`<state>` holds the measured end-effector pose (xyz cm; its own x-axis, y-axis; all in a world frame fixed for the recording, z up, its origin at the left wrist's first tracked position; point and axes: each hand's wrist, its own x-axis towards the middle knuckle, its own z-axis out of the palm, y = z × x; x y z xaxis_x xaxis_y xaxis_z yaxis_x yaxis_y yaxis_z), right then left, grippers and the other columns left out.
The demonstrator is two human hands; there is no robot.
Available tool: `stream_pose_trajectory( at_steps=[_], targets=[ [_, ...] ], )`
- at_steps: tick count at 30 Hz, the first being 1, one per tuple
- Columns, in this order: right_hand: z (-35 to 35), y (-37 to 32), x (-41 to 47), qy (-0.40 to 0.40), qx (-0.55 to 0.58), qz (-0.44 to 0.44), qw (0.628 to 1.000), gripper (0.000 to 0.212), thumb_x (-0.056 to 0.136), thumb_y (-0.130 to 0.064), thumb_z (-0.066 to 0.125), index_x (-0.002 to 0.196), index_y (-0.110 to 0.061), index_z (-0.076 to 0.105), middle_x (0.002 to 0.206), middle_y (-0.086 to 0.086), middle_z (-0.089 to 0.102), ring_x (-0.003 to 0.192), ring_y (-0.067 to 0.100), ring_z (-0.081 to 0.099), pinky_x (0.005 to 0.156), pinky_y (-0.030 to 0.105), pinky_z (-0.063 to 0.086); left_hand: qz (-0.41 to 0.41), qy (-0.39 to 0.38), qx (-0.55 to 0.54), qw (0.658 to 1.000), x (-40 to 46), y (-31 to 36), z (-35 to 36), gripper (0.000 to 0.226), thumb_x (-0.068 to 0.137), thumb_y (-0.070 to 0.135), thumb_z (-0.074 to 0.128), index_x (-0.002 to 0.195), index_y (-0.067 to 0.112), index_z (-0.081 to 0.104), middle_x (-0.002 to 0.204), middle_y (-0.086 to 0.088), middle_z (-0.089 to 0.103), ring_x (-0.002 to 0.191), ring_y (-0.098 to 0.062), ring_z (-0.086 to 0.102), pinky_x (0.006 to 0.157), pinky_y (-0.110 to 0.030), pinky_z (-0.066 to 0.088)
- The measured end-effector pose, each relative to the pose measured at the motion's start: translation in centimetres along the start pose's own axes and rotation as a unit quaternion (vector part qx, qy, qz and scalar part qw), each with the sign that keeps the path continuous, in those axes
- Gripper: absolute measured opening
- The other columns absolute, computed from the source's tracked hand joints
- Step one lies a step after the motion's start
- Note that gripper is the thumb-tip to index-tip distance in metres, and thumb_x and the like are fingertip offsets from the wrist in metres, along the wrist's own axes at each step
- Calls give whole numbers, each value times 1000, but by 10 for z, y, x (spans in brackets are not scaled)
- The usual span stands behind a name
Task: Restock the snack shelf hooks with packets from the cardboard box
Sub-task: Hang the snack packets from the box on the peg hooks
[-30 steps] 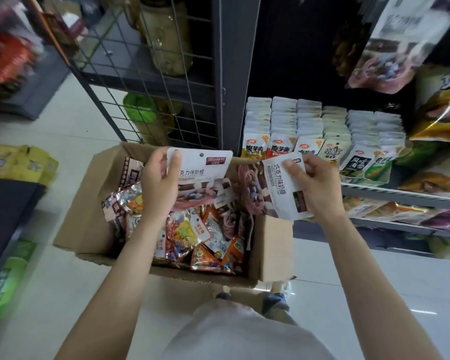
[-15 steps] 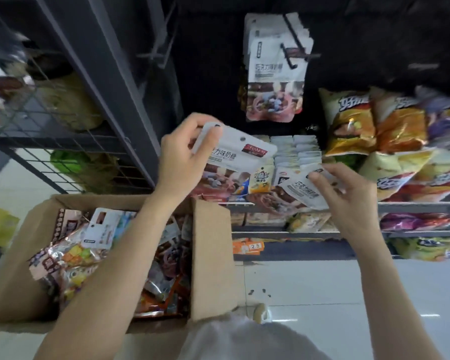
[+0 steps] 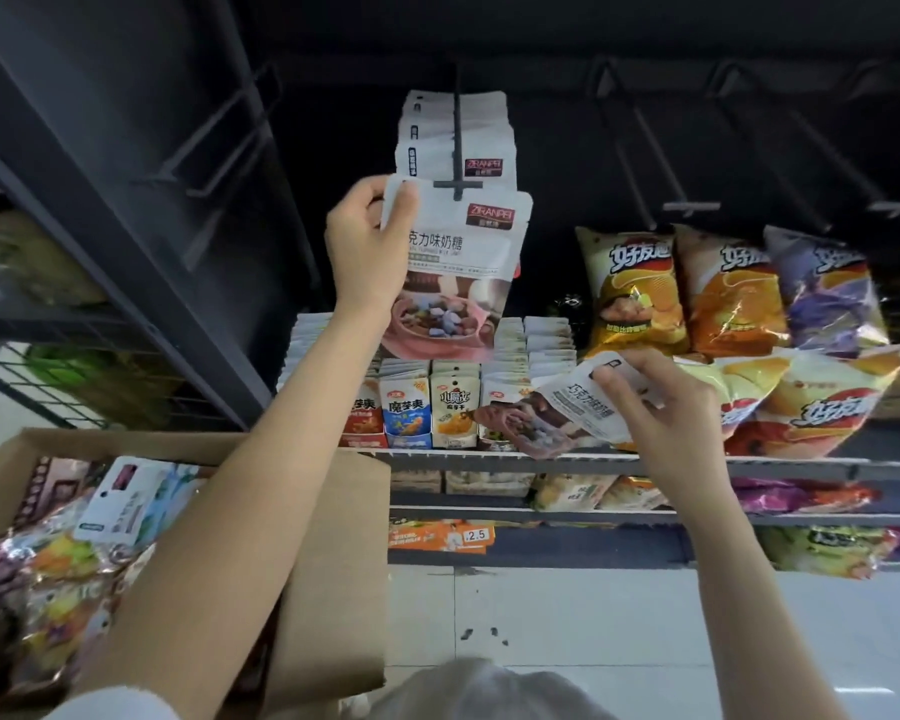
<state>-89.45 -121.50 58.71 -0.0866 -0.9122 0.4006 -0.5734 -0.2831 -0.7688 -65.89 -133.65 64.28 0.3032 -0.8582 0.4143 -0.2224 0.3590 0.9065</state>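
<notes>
left hand [image 3: 367, 246] pinches ZIRANPEI packet [image 3: 461, 272] at hook [image 3: 457, 181]; right hand [image 3: 661, 402] grips 2nd packet [image 3: 567, 413]; shelf tag [image 3: 475, 535] reads 2.5

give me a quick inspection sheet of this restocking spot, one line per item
surface: wire shelf holds rows of small packets; pale tiled floor below
job's things: cardboard box lower left, open, with mixed packets inside; hook carries a stack of white candy packets; raised packet held up at the hook's tip
clutter: chip bags piled on the shelf to the right
hands: left hand pinches the raised packet's top corner; right hand grips a second packet low over the shelf
cables: nothing seen
surroundings: empty hooks to the right; price tag on the lower rail; wire rack at left
</notes>
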Motion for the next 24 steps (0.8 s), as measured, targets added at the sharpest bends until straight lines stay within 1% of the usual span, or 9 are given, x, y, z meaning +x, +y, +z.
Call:
stream_pose_trajectory(
  at_steps=[3, 8, 10, 13, 16, 18, 20, 22, 24],
  targets=[
    [1, 2, 5, -4, 4, 6, 1000, 18, 89, -39, 56, 91, -23, 62, 71, -5, 62, 68, 14, 55, 52, 18, 37, 14, 19, 61, 998, 2, -6, 2, 19, 93, 26, 58, 97, 10, 65, 85, 2, 67, 76, -5, 62, 68, -19, 49],
    [7, 2, 11, -22, 15, 7, 1000, 29, 88, -39, 56, 95, -13, 67, 76, -3, 65, 71, 9, 56, 59, 20, 40, 53, 47, 134, 988, 15, -16, 13, 23, 94, 27, 56, 98, 6, 63, 87, 3, 66, 82, -12, 64, 68, -22, 49],
    [9, -4, 17, -19, 21, 0, 1000, 31, 88, -38, 57, 97, -12, 68, 78, -5, 66, 73, 8, 57, 61, 17, 40, 68, 53, 149, 985, 24, -20, 18, 25, 95, 28, 55, 94, 4, 62, 82, 2, 65, 77, -11, 63, 66, -23, 49],
    [15, -20, 32, -8, 7, -68, 998, 19, 89, -23, 65, 95, -6, 72, 86, -5, 67, 81, 3, 58, 69, 9, 43, 68, 47, 156, 984, 40, -31, 19, 24, 93, 31, 59, 90, 8, 63, 80, 7, 65, 74, -4, 62, 71, -26, 55],
    [22, -38, 53, -6, -8, -148, 989, 12, 86, -12, 69, 96, -6, 73, 89, 0, 65, 83, 3, 57, 76, 9, 44, 76, 37, 184, 979, 49, -37, 14, 20, 89, 34, 63, 90, 15, 63, 84, 15, 63, 77, 2, 62, 73, -30, 56],
    [27, -51, 69, 0, -19, -174, 985, 14, 86, -13, 70, 97, -6, 73, 89, 0, 65, 84, 3, 57, 75, 7, 42, 87, 55, 161, 982, 44, -32, 6, 20, 87, 34, 64, 98, 19, 59, 96, 16, 60, 83, 2, 62, 75, -27, 55],
    [34, -64, 84, 9, -33, -181, 983, 16, 86, -16, 69, 97, -5, 72, 90, -1, 66, 83, 2, 58, 73, 7, 44, 85, 81, 74, 990, 27, -21, -5, 20, 87, 33, 62, 98, 20, 52, 98, 13, 57, 85, 2, 57, 77, -23, 50],
    [43, -75, 95, 16, -35, -185, 982, 16, 85, -19, 70, 94, -6, 71, 88, -7, 65, 78, 0, 58, 72, 7, 45, 73, 11, -21, 997, 0, -8, -20, 14, 88, 30, 60, 95, 21, 52, 93, 10, 58, 87, -2, 57, 81, -20, 47],
    [53, -84, 103, 16, -21, -190, 981, 16, 83, -20, 72, 92, -6, 72, 86, -11, 63, 75, -6, 56, 72, 6, 43, 72, -140, -20, 987, -22, -1, -32, 15, 87, 30, 61, 100, 26, 54, 98, 11, 62, 94, -6, 60, 85, -20, 47]
  ],
)
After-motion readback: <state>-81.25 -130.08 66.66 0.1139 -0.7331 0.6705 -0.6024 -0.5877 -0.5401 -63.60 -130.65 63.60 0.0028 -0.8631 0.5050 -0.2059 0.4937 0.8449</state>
